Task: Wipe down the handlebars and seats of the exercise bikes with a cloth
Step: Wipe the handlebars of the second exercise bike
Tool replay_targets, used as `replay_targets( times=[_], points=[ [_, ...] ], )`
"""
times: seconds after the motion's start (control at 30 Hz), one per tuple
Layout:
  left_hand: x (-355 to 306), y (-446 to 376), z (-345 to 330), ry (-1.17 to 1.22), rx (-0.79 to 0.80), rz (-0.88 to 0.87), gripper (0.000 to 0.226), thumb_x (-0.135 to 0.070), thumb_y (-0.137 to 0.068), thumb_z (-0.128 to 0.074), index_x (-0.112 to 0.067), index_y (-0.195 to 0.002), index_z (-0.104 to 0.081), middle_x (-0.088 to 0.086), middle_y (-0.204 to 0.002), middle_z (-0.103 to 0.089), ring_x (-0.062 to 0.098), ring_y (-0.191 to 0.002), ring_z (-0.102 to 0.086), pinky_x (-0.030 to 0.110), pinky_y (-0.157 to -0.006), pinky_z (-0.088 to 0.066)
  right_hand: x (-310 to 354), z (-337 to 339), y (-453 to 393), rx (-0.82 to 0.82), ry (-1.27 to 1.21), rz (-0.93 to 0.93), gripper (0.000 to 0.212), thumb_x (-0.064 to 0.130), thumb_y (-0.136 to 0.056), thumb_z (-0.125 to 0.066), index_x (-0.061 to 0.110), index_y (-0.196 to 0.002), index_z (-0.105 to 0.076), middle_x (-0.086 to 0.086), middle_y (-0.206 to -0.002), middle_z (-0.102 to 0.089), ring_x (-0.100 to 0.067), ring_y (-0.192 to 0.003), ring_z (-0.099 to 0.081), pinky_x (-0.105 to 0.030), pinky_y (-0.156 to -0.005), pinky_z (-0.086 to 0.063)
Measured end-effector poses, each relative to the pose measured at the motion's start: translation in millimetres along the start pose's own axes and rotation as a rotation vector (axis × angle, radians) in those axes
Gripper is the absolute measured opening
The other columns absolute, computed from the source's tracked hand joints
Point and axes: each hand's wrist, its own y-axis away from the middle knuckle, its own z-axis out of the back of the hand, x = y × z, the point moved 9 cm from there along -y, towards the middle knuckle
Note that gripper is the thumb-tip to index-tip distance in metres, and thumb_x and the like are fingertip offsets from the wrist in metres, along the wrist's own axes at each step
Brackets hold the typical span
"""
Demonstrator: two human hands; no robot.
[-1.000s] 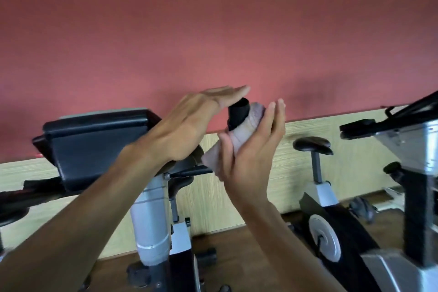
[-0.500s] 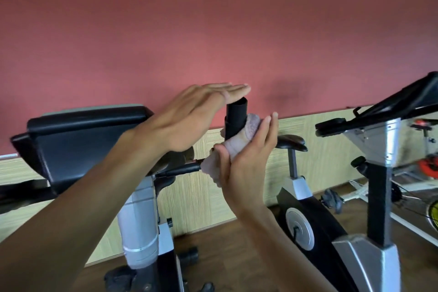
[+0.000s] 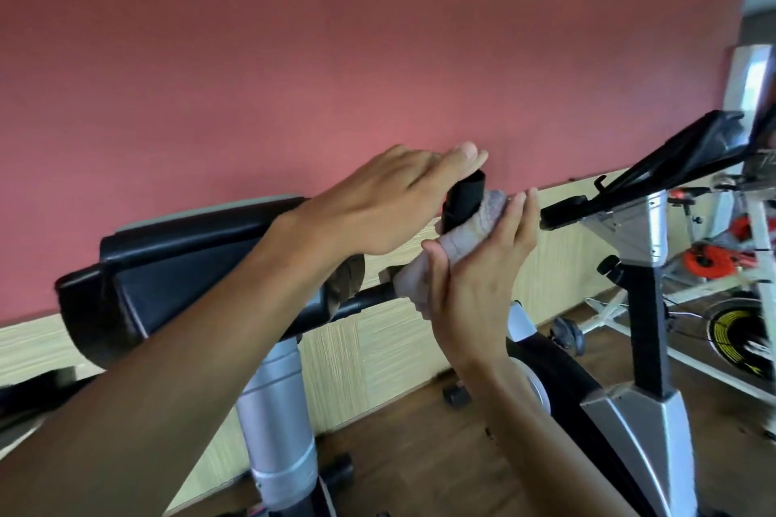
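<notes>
— What sat furthest left?

— The bike's black console [image 3: 184,264] on its silver post [image 3: 275,424]. My left hand [image 3: 378,206] lay flat above it, fingers straight, their tips on the top of the black handlebar end [image 3: 464,201].

— And the cloth?

— The pale cloth [image 3: 470,235] was wrapped against that upright handlebar end. My right hand [image 3: 474,285] pressed it there, thumb curled round its lower part, fingers extended along it.

— Further right?

— Another exercise bike [image 3: 646,264], then a white one with a red wheel [image 3: 709,260].
</notes>
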Motion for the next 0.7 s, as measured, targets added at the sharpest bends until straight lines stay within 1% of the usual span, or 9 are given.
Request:
replay_targets(
  times=[0.03,0.1,0.13,0.23,0.37,0.47,0.53,0.6,0.7],
  points=[
    [0.0,-0.4,0.0,0.002,-0.003,-0.005,0.052,-0.045,-0.112,-0.020,-0.027,-0.151,-0.050,-0.016,-0.156,-0.043,-0.012,-0.140,-0.029,-0.008,-0.101,-0.014,4.7,1.8,-6.6,-0.018,0.011,0.003,0.082,0.035,-0.105,-0.050,-0.010,-0.154,-0.003,-0.037,-0.160,-0.001,-0.043,-0.155,-0.002,-0.054,-0.127,-0.012],
    [-0.5,-2.2,0.1,-0.005,-0.013,-0.016,0.054,-0.047,-0.111,-0.020,-0.028,-0.149,-0.053,-0.011,-0.154,-0.049,-0.003,-0.143,-0.037,0.008,-0.114,-0.020,11.7,4.4,-18.0,-0.053,0.029,0.008,0.081,0.042,-0.107,-0.042,-0.013,-0.154,-0.005,-0.037,-0.161,-0.002,-0.043,-0.155,-0.003,-0.053,-0.127,-0.012],
    [-0.3,-2.9,0.2,-0.018,-0.014,-0.013,0.054,-0.047,-0.110,-0.020,-0.029,-0.149,-0.053,-0.009,-0.154,-0.050,0.000,-0.143,-0.038,0.011,-0.115,-0.021,13.1,5.2,-19.6,-0.069,0.027,0.012,0.081,0.043,-0.107,-0.040,-0.013,-0.154,-0.006,-0.036,-0.161,-0.003,-0.041,-0.155,-0.003,-0.052,-0.127,-0.011],
    [-2.9,-3.5,-1.0,-0.101,0.004,-0.017,0.049,-0.034,-0.113,-0.019,-0.030,-0.155,-0.044,-0.012,-0.160,-0.040,-0.002,-0.142,-0.030,-0.003,-0.099,-0.017,6.0,2.9,-6.7,-0.071,0.037,0.011,0.083,0.036,-0.105,-0.049,-0.011,-0.154,-0.003,-0.035,-0.161,-0.001,-0.037,-0.155,0.000,-0.046,-0.128,-0.008],
    [-7.5,-0.2,-0.6,-0.153,0.003,-0.044,0.049,-0.028,-0.113,-0.018,-0.030,-0.157,-0.039,-0.013,-0.160,-0.040,0.004,-0.143,-0.034,0.012,-0.107,-0.022,-7.9,-5.1,14.8,-0.018,0.066,0.006,0.085,0.034,-0.102,-0.055,-0.007,-0.154,0.000,-0.037,-0.160,0.002,-0.032,-0.155,0.004,-0.037,-0.128,-0.004],
    [-6.7,1.8,-2.1,-0.225,0.021,-0.045,0.050,-0.025,-0.113,-0.016,-0.032,-0.160,-0.032,-0.014,-0.163,-0.034,0.008,-0.146,-0.031,0.014,-0.108,-0.019,-2.5,-3.1,8.0,-0.008,0.069,0.010,0.085,0.037,-0.103,-0.052,-0.007,-0.154,-0.001,-0.037,-0.160,0.001,-0.039,-0.155,0.001,-0.044,-0.128,-0.008],
    [-7.3,2.3,-3.0,-0.272,0.027,-0.058,0.050,-0.023,-0.113,-0.016,-0.029,-0.161,-0.028,-0.013,-0.165,-0.030,0.010,-0.148,-0.027,0.012,-0.108,-0.016,7.6,1.6,-4.6,-0.044,0.064,0.013,0.084,0.042,-0.105,-0.045,-0.012,-0.154,-0.003,-0.038,-0.160,-0.001,-0.044,-0.155,-0.002,-0.051,-0.127,-0.011],
    [-8.6,1.7,-3.9,-0.291,0.022,-0.072,0.050,-0.023,-0.113,-0.015,-0.028,-0.160,-0.029,-0.013,-0.165,-0.029,0.012,-0.149,-0.028,0.013,-0.108,-0.016,14.3,5.6,-16.1,-0.083,0.068,0.025,0.083,0.046,-0.107,-0.037,-0.014,-0.153,-0.005,-0.038,-0.160,-0.003,-0.044,-0.155,-0.003,-0.052,-0.127,-0.011],
    [-6.4,0.2,-3.4,-0.260,0.024,-0.039,0.050,-0.024,-0.113,-0.014,-0.030,-0.160,-0.030,-0.013,-0.165,-0.031,0.008,-0.147,-0.028,0.009,-0.101,-0.015,12.8,4.4,-10.9,-0.100,0.058,0.017,0.080,0.040,-0.105,-0.045,-0.010,-0.154,-0.005,-0.038,-0.160,-0.003,-0.043,-0.154,-0.003,-0.052,-0.127,-0.011]
  ],
)
